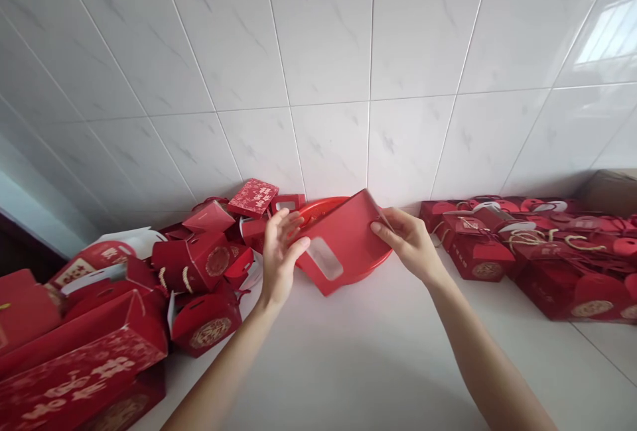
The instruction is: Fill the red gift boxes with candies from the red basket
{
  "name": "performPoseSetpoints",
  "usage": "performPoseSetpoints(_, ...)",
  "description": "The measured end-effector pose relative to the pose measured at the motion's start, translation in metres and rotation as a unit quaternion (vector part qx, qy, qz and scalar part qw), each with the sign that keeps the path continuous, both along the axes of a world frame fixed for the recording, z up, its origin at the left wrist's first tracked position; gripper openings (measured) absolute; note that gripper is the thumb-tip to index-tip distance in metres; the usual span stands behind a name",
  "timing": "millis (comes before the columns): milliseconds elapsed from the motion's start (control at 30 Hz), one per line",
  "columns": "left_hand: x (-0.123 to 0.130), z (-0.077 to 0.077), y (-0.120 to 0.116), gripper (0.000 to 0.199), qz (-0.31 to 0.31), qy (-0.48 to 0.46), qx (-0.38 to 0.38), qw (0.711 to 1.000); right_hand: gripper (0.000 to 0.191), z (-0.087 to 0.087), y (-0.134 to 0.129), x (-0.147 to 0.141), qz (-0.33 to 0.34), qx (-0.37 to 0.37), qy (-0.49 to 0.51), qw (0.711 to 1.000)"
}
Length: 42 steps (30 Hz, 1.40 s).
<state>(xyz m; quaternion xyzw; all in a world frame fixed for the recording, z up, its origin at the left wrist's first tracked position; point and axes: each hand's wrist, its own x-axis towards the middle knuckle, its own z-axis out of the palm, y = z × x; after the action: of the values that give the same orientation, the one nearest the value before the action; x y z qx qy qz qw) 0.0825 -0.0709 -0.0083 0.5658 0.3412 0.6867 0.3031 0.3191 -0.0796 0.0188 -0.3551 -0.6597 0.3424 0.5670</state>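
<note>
A flat-looking red cardboard box [343, 235] with a pale, rounded window hangs tilted in front of me. My right hand [405, 242] pinches its upper right corner between thumb and fingers. On the other side, my left hand [281, 252] has its fingers spread, with the thumb at the box's left edge; whether it touches is hard to tell. Behind the box stands a red plastic basin [321, 205], its contents mostly hidden.
Red gift boxes [213, 258], some open, are piled along the left. Rows of red boxes with rope handles [482, 252] stand at the right, near a brown carton [610, 189]. A tiled wall [328, 53] rises behind the white surface [348, 365].
</note>
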Motion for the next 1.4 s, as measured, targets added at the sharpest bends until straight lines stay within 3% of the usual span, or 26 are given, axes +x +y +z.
performPoseSetpoints(100,0.000,0.016,-0.006,0.045,-0.005,0.092,0.054,0.994,0.024,0.003,-0.006,0.003,0.005,0.018,-0.141,0.990)
performPoseSetpoints(200,0.010,0.024,-0.010,0.025,-0.050,0.183,0.075,0.979,0.029,0.005,-0.010,-0.001,0.036,0.010,-0.189,0.981)
performPoseSetpoints(267,0.018,0.021,-0.010,0.012,-0.069,0.203,0.066,0.974,0.039,0.005,-0.009,-0.004,0.054,0.000,-0.181,0.982)
performPoseSetpoints(400,0.025,0.005,-0.004,0.021,-0.059,0.205,0.049,0.976,0.060,0.002,-0.003,0.000,0.103,-0.049,-0.149,0.982)
performPoseSetpoints(500,0.022,-0.006,-0.003,0.004,-0.095,0.260,0.060,0.959,0.064,-0.003,0.004,0.007,0.152,-0.084,-0.151,0.973)
performPoseSetpoints(600,0.016,-0.016,-0.007,0.035,-0.158,0.326,0.063,0.930,0.065,-0.009,0.011,0.013,0.192,-0.101,-0.170,0.961)
performPoseSetpoints(667,0.013,-0.023,-0.010,0.044,-0.172,0.355,0.057,0.917,0.064,-0.013,0.016,0.015,0.225,-0.116,-0.185,0.950)
performPoseSetpoints(833,0.010,-0.033,-0.013,0.046,-0.186,0.382,0.018,0.905,0.059,-0.022,0.028,0.018,0.305,-0.150,-0.205,0.918)
performPoseSetpoints(1000,0.007,-0.021,-0.006,0.048,-0.267,0.393,-0.065,0.877,0.056,-0.028,0.033,0.022,0.322,-0.174,-0.228,0.902)
performPoseSetpoints(1133,-0.003,-0.002,0.014,0.036,-0.305,0.306,-0.082,0.898,0.053,-0.023,0.028,0.027,0.264,-0.168,-0.217,0.924)
performPoseSetpoints(1200,-0.007,0.004,0.035,0.034,-0.274,0.267,-0.094,0.919,0.053,-0.018,0.026,0.030,0.223,-0.145,-0.191,0.945)
performPoseSetpoints(1267,-0.007,0.007,0.061,0.033,-0.219,0.287,-0.089,0.929,0.053,-0.014,0.028,0.031,0.183,-0.126,-0.144,0.964)
performPoseSetpoints(1333,0.000,0.005,0.091,0.027,-0.186,0.369,-0.096,0.905,0.052,-0.013,0.037,0.030,0.148,-0.120,-0.084,0.978)
performPoseSetpoints(1400,0.013,0.001,0.121,0.019,-0.157,0.468,-0.122,0.861,0.049,-0.016,0.051,0.023,0.102,-0.116,-0.012,0.988)
